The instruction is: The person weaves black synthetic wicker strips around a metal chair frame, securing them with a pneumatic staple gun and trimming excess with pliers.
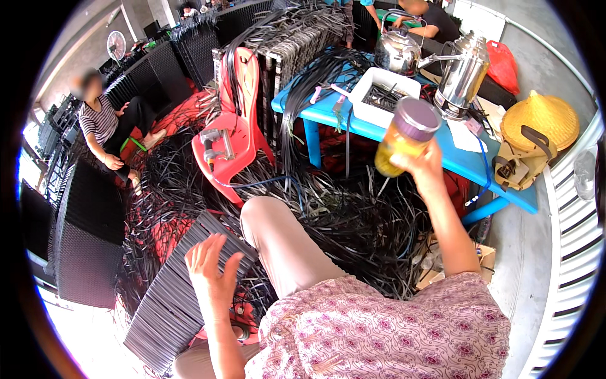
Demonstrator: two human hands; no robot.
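My right hand (420, 165) is closed round a clear drinking jar (398, 142) with a purple lid and yellowish liquid inside. I hold it, tilted, in front of the blue table (372, 123). My left hand (213, 259) is raised over a panel woven from dark grey strips (173, 297), its fingers stretched out and nothing in them. Behind the jar, on the table, stands a white tub (363, 104) with small dark pieces in it. A red plastic chair (243, 165) carries a pneumatic staple gun (216, 148).
A steel kettle (398, 50) and a tall steel flask (464, 76) stand on the table near a straw hat (549, 117) and a tan bag (524, 164). Loose black strips (341, 221) cover the floor. A person in stripes (101, 120) sits at left; others work at the back.
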